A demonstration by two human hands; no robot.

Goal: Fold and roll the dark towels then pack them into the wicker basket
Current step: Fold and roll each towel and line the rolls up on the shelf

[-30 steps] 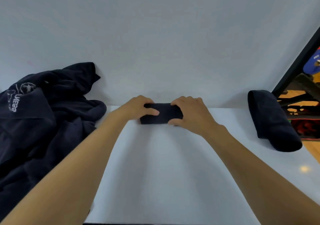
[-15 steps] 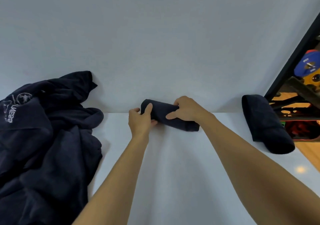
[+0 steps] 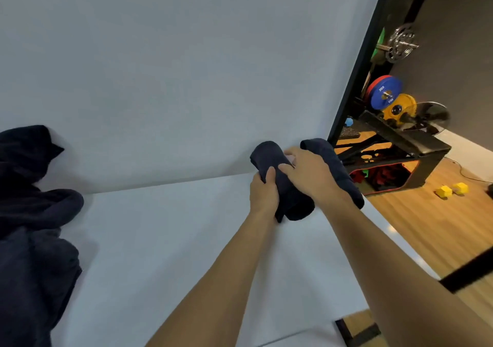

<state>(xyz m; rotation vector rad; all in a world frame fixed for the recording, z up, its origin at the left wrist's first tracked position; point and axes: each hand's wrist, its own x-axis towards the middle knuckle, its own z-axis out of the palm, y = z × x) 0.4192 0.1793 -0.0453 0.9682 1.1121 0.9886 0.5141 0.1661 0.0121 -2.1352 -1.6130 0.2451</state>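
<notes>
A rolled dark towel [image 3: 290, 200] lies at the far right of the white table [image 3: 173, 240], its long axis pointing away from me. My left hand [image 3: 262, 194] grips its left side with the thumb on top. My right hand [image 3: 312, 172] grips it from above and from the right. Right behind my right hand lies a second rolled dark towel [image 3: 324, 150], close to the table's right edge; the two rolls are nearly side by side. No wicker basket is in view.
A heap of loose dark towels [image 3: 29, 213] covers the table's left side. A white wall rises behind the table. To the right, beyond the table edge, stand a black rack with weight plates [image 3: 386, 98] and yellow dumbbells [image 3: 450, 190] on the wooden floor.
Both hands have carried the rolled towel from the table's middle to the right and turned it lengthwise, beside the other roll. My view has swung right.
</notes>
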